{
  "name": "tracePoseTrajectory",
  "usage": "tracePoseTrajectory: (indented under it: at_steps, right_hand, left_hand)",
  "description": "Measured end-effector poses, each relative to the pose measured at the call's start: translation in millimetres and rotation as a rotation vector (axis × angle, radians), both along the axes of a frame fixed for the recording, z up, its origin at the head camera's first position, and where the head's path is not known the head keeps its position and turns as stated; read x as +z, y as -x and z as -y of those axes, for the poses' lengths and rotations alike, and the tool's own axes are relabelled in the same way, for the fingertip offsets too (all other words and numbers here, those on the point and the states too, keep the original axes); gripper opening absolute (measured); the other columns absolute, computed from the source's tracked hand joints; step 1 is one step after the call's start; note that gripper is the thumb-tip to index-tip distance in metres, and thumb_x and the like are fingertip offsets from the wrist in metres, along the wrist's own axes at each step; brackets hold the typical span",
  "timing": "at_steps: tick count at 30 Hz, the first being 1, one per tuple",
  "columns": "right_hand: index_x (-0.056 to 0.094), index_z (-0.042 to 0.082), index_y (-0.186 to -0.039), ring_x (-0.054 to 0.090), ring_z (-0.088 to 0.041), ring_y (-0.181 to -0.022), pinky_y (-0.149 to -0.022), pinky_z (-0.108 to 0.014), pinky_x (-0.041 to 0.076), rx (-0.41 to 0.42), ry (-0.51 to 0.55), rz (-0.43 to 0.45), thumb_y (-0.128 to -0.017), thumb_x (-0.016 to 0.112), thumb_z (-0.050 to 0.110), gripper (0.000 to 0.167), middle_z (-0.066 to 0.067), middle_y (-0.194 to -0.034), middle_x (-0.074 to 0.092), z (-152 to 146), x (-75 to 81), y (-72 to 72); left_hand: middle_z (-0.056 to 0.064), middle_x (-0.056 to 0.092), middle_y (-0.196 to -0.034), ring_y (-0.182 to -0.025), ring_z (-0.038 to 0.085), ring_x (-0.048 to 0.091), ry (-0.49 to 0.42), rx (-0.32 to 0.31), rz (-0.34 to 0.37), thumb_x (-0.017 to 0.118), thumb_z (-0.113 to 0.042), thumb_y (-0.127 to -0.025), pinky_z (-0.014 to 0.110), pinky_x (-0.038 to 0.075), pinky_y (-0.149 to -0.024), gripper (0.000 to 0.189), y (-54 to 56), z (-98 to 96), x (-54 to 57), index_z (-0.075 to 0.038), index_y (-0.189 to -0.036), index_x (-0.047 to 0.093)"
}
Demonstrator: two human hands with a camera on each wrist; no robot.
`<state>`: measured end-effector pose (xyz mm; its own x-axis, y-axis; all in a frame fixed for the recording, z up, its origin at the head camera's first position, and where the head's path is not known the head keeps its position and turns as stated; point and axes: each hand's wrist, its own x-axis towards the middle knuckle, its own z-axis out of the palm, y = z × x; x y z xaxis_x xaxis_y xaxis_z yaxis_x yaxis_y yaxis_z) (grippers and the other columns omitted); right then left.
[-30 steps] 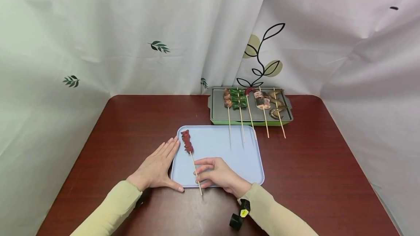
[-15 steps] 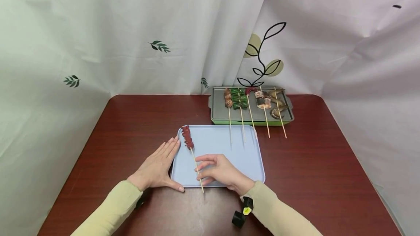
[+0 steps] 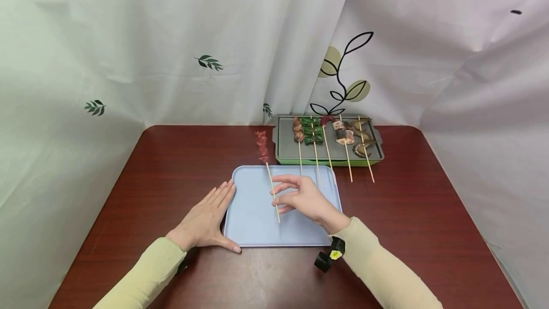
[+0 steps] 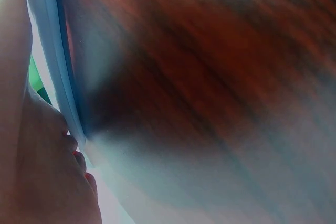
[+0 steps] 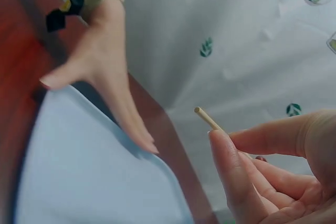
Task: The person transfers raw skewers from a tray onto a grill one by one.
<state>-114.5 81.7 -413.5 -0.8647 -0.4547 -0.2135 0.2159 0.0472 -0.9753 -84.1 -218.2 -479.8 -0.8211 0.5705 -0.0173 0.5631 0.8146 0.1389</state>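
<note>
In the head view my right hand (image 3: 306,199) pinches the bare stick of a skewer threaded with red meat-like pieces (image 3: 262,148). It holds the skewer above the pale blue tray (image 3: 253,218), the red pieces reaching past the tray's far edge, left of the grill pan. The right wrist view shows the cut end of the stick (image 5: 206,116) sticking out between thumb and finger. My left hand (image 3: 207,218) rests with straight fingers along the tray's left side, thumb at its near left corner.
At the back right a grey grill pan with a green base (image 3: 284,149) bears several skewers: brown chunks (image 3: 298,130), green pepper pieces (image 3: 313,131), a dark red curl (image 3: 327,119), fish-like slices (image 3: 344,136) and shrimp (image 3: 363,147). Some sticks overhang the tray. A white curtain (image 3: 171,51) stands behind.
My right hand has lifted the red skewer from the tray's left side and carried it away from me and to the right. The left hand stays where it was.
</note>
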Motion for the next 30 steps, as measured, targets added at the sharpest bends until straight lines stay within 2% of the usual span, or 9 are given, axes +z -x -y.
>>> tracePoseTrajectory:
  at_steps: [6,13,17,21,30]
  right_hand:
    - [0.058,0.001,-0.14,0.073,-0.029,-0.088,-0.073,-0.043,0.062,-0.058,-0.031,-0.035,-0.089,0.068,-0.01,0.054,-0.023,-0.112,0.066,-10.4,13.5,17.0]
    - [0.053,-0.004,-0.143,0.073,-0.029,-0.089,-0.074,-0.042,0.062,-0.112,-0.064,-0.05,-0.089,0.069,-0.011,0.056,-0.017,-0.107,0.068,-17.4,19.4,39.3]
    - [0.052,-0.005,-0.144,0.073,-0.028,-0.089,-0.074,-0.04,0.062,-0.137,-0.089,-0.034,-0.091,0.068,-0.011,0.055,-0.021,-0.109,0.066,-18.3,18.6,51.6]
    - [0.052,-0.003,-0.144,0.073,-0.028,-0.091,-0.075,-0.038,0.062,-0.148,-0.118,-0.005,-0.093,0.066,-0.01,0.053,-0.029,-0.117,0.063,-17.4,16.4,61.0]
    - [0.052,-0.006,-0.143,0.072,-0.03,-0.095,-0.075,-0.035,0.061,-0.172,-0.169,0.067,-0.094,0.063,-0.012,0.05,-0.032,-0.123,0.061,-14.6,10.5,68.8]
  left_hand:
    - [0.022,0.017,-0.166,-0.153,0.033,0.017,-0.004,-0.002,-0.001,0.057,-0.1,-0.055,0.047,0.017,-0.122,0.153,-0.2,-0.1,-0.2,0.007,-0.158,0.022]
    - [0.023,0.016,-0.165,-0.152,0.033,0.017,0.002,-0.006,-0.01,0.056,-0.101,-0.054,0.046,0.017,-0.122,0.154,-0.7,-0.1,-0.4,0.008,-0.158,0.021]
    - [0.023,0.017,-0.165,-0.152,0.033,0.018,-0.002,-0.007,-0.008,0.056,-0.101,-0.055,0.046,0.017,-0.122,0.154,-0.6,0.3,-0.3,0.008,-0.158,0.022]
    - [0.023,0.017,-0.165,-0.152,0.033,0.018,-0.012,-0.009,-0.009,0.057,-0.1,-0.055,0.046,0.017,-0.122,0.153,-0.4,0.3,-0.6,0.008,-0.158,0.022]
    - [0.023,0.017,-0.165,-0.152,0.033,0.018,-0.016,-0.013,-0.016,0.057,-0.1,-0.055,0.047,0.018,-0.122,0.154,-0.5,0.6,-1.1,0.008,-0.158,0.022]
